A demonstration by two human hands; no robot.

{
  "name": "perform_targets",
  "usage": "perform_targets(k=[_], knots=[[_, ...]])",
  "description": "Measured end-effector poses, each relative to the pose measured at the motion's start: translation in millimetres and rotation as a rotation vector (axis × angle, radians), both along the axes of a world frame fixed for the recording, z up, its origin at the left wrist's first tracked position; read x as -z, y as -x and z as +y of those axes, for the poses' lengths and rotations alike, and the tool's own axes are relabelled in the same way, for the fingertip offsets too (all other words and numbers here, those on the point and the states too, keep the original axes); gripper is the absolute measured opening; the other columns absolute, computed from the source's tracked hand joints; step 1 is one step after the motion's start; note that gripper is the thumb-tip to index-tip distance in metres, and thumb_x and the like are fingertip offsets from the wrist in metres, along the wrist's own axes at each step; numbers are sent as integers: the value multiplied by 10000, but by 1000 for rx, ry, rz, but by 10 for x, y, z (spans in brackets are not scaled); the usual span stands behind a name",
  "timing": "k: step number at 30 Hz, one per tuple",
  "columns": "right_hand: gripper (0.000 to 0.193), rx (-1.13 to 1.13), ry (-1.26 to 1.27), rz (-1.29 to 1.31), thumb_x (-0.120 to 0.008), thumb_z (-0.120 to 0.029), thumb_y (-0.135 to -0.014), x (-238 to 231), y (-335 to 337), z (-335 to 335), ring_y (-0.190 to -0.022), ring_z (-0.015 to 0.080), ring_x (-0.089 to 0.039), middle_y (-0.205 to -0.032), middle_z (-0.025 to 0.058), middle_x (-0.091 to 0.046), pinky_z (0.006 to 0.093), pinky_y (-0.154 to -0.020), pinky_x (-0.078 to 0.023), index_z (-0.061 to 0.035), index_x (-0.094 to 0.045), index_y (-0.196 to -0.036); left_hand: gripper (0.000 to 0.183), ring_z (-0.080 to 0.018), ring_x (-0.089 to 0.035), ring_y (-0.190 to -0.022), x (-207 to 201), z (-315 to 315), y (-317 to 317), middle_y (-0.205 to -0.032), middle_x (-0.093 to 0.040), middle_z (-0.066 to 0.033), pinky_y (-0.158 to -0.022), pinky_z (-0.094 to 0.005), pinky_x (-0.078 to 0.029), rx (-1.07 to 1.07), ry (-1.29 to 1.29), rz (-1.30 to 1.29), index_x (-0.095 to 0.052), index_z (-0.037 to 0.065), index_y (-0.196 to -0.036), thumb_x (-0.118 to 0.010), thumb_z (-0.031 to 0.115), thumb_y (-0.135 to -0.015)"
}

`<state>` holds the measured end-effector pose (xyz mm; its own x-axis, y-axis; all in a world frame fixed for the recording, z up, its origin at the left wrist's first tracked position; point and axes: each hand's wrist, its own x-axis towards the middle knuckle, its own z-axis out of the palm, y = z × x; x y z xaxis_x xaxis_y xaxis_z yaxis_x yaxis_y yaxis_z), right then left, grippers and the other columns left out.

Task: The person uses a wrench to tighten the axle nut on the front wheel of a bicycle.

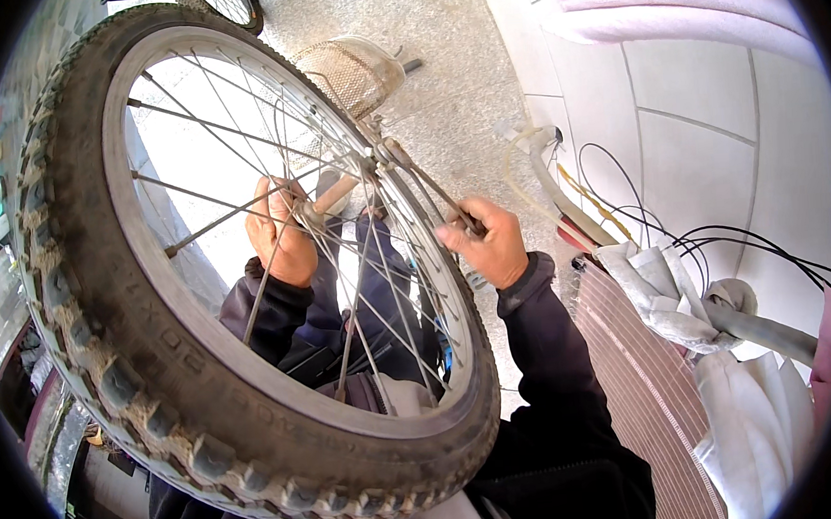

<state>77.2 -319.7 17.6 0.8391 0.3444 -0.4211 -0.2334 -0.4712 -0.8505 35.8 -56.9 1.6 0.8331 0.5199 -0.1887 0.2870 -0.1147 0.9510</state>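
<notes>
A bicycle wheel with a muddy knobby tyre (80, 223), a silver rim and thin spokes stands tilted close in front of me. Its hub (335, 194) lies in the middle of the spokes. Partly seen through the spokes, my left hand (279, 235) is at the hub's left end with its fingers curled in; what they grip is hidden. On the wheel's right side, my right hand (487, 241) is closed around the lower end of a long metal wrench (438, 190). The wrench's upper end reaches the axle at the hub's right end.
A wire basket (352, 78) sits beyond the wheel on the speckled floor (451, 57), with part of another wheel (232, 6) at the top. To the right, a handlebar (767, 333) wrapped in white cloth and loose black cables (747, 239) stand before a white tiled wall (691, 90).
</notes>
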Motion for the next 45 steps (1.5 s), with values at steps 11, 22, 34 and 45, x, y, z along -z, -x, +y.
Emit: perform_targets(k=[11,22,34,45], knots=[[257,97,86,-127,-721,-31,-794,-745,174,64,-493,68,-466,-582,55,-547,228,-475,-371,-10,-568,-1000,406,-288,-693,-890,-1,74,28,-741,-472,-69,-492,-221,-441,106,77,54,-455,-7,-868,-340,344,-1037],[251,-227,-22,-713,-735,-30,-758,-913,-152,211,-425,196,-509,-559,70,-518,296,-419,-391,-38,-554,-931,388,-208,-660,-731,9,147,66,-734,-465,-56,-508,-241,-458,126,37,59,-453,0,-838,-346,317,-1035],[135,202,-9,-278,-659,-31,-842,-947,-26,268,-585,76,-551,-677,47,-611,229,-555,-446,-26,-576,-948,328,-130,-441,-607,-91,56,153,-647,-490,-64,-545,-289,-362,11,-12,36,-530,-3,-840,-438,276,-987],[192,334,112,-275,-649,10,-830,-969,199,390,-593,74,-539,-684,59,-615,218,-569,-442,-6,-592,-1013,432,-200,-521,-907,-202,188,38,-923,-535,-120,-862,-348,-398,136,-32,-81,-520,-24,-1052,-355,373,-1012]])
